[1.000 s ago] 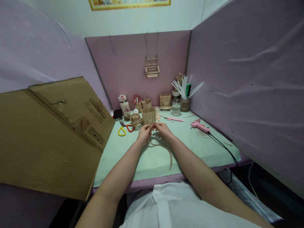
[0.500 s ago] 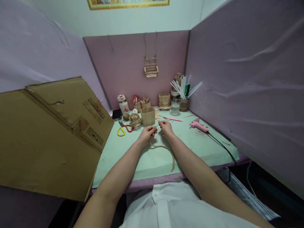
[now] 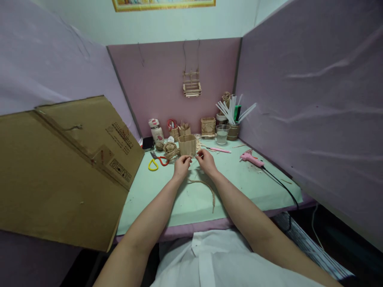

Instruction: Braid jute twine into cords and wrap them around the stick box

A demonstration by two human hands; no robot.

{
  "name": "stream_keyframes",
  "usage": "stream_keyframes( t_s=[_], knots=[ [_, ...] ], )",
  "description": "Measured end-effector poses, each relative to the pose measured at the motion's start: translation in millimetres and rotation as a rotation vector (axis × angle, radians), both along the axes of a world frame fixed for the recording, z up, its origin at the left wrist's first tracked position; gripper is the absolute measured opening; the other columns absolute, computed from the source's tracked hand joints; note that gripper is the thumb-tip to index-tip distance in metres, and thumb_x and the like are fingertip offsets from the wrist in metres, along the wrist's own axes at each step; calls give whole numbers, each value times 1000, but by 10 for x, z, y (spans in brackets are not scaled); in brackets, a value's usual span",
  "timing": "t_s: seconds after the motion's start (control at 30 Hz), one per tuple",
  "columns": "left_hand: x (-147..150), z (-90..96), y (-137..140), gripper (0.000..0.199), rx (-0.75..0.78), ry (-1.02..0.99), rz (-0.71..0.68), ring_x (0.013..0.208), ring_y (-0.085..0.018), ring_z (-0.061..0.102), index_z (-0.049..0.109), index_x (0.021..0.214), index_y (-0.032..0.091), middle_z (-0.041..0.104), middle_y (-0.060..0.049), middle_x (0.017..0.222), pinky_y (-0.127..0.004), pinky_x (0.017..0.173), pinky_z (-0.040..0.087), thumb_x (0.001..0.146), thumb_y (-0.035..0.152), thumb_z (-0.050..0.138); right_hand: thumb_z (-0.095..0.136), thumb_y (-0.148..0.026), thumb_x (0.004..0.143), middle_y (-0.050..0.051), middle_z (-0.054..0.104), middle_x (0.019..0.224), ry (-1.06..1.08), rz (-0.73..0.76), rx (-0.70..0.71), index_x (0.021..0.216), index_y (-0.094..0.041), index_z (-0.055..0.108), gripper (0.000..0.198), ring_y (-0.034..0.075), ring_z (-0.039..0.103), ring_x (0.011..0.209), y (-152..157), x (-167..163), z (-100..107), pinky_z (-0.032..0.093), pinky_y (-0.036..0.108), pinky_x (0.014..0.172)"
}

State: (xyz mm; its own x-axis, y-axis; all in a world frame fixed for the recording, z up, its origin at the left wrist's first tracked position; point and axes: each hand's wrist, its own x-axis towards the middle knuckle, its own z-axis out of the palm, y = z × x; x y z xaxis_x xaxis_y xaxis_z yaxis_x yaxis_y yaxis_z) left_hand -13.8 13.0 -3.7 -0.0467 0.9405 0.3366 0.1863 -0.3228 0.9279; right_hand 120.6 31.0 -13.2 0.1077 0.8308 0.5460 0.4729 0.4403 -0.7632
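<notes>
Two hands pinch a thin strand near the worktop's middle

The left hand (image 3: 182,167) and the right hand (image 3: 206,162) are close together, fingertips pinched, on a thin strand (image 3: 193,156) stretched between them. Below them a braided cord (image 3: 206,185) curves over the green worktop (image 3: 245,187) toward its front edge; whether it joins the strand cannot be told.

Just beyond the fingertips, upright, is an open wooden box (image 3: 187,146) with ridged sides. Beside it, toward the left edge, lie a large twine ball (image 3: 170,147) and a smaller ball (image 3: 159,146), with scissors (image 3: 157,158) nearer the front, one handle yellow, the other red. On the other side, a pink pen-like tool (image 3: 220,150) lies well in from the right edge, and a pink glue gun (image 3: 253,160) rests nearer that edge, its black cable (image 3: 281,184) running over the front right corner.

Along the back edge, from the left corner, are a dark phone-like slab (image 3: 147,143), a pale bottle (image 3: 156,130), a wrapped basket (image 3: 208,127), a clear cup (image 3: 222,137) and, by the right corner, a pot (image 3: 233,132) of white sticks (image 3: 231,109). Above hangs a small wooden swing (image 3: 192,89); a cardboard sheet (image 3: 68,171) leans at the left edge.
</notes>
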Motion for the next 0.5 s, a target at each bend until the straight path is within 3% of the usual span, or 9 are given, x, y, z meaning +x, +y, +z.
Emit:
stream_keyframes(
  t_s=[0.1, 0.27, 0.37, 0.5],
  knots=[
    [-25, -20, 31, 20, 43, 38, 25, 54, -11, 49, 64, 80, 13, 60, -2, 65, -24, 55, 38, 74, 29, 54, 52, -18, 74, 5, 55, 90, -67, 160, 179, 83, -19, 56, 10, 14, 52, 72, -91, -42, 72, 43, 28, 71],
    [-17, -14, 19, 19, 84, 105, 37, 54, -11, 50, 65, 79, 13, 61, -3, 64, -24, 55, 39, 75, 27, 52, 51, -24, 80, 5, 52, 89, -62, 212, 216, 80, -20, 58, 8, 15, 51, 73, -144, -54, 124, 43, 29, 71],
    [-8, -7, 12, 18, 64, 127, 24, 53, -10, 49, 65, 77, 14, 60, -2, 62, -23, 54, 39, 75, 26, 52, 49, -27, 80, 3, 53, 78, 7, 190, 138, 71, -20, 55, 13, 16, 50, 75, -100, -56, 115, 41, 29, 72],
    [8, -14, 23, 17, 8, 85, -19, 51, -9, 47, 64, 78, 14, 59, -1, 60, -22, 51, 38, 74, 26, 53, 50, -33, 76, -1, 53, 66, 200, 246, -125, 68, -19, 54, 16, 14, 48, 68, -64, -70, 105, 38, 26, 64]
  ],
)
